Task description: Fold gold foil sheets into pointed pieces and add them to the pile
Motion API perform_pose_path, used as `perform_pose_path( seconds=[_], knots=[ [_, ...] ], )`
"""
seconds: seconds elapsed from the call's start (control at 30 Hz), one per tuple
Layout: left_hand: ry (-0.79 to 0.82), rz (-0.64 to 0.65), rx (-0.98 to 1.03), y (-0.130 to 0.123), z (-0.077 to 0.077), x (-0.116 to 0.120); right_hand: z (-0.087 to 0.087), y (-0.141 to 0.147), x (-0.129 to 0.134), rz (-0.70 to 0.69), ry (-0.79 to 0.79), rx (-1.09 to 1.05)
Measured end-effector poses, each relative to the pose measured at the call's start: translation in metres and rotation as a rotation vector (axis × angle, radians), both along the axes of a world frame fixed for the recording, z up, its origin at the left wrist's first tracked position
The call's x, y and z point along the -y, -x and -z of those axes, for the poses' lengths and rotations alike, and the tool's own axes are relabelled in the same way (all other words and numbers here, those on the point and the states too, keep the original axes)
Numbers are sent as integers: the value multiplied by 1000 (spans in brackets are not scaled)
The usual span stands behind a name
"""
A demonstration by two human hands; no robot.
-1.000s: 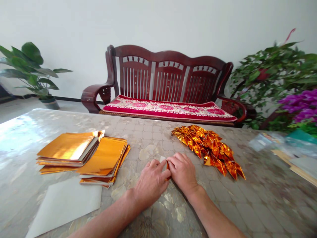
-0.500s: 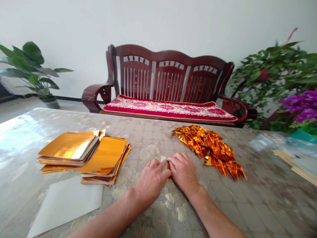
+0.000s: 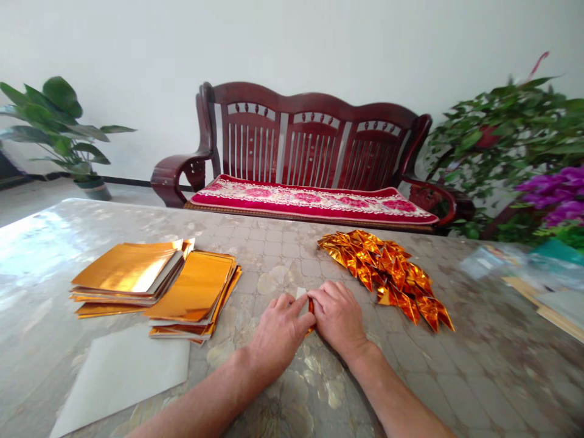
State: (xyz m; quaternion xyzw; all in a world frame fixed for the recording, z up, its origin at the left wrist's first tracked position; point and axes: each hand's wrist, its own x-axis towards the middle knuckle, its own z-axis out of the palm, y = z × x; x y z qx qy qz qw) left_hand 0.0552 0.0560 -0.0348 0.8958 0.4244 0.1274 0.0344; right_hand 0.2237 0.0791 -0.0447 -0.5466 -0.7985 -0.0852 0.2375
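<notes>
Paper (image 3: 311, 328), head view: small, partly orange foil at the right edge, pale at the left, low on the patterned table (image 3: 433, 377) between both hands and mostly hidden beneath fingers. Left hand (image 3: 281, 322): index finger and thumb apart, both against the paper; pinch or plain pressure, impossible to tell. Right hand (image 3: 338, 316): fingertips bunched together, apparently clamped on the orange edge, just beside the left thumb. Likely faults, by judgement: a crooked crease, from uneven pressure between the two sides or a slip of smooth foil under a fingertip; a creep of the whole piece across the slick-looking table, from too light a press on the left; a crumple or tear at the narrow edge, from too hard a pull on the right. Beyond the right hand: heap of folded pieces (image 3: 387, 267), pointed and overlapping; at risk of crushing or scatter from an outward sweep. To the left: wide stack (image 3: 123, 264) and narrow stack (image 3: 191, 286) of foil sheets, ragged at the edges; prone to sliding after a knock. Nearer: pale sheet (image 3: 121, 377), easily dragged by a passing forearm.
</notes>
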Motion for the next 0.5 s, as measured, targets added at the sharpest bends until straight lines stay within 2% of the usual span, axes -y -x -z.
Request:
perform_pose_path(
  seconds=[0.23, 0.5],
  knots=[
    [-12, 2, 14, 0, 3, -1, -2, -1, 1, -21, 10, -9],
    [-1, -1, -2, 0, -1, 4, -3, -1, 1, -36, 34, -12]
  ],
)
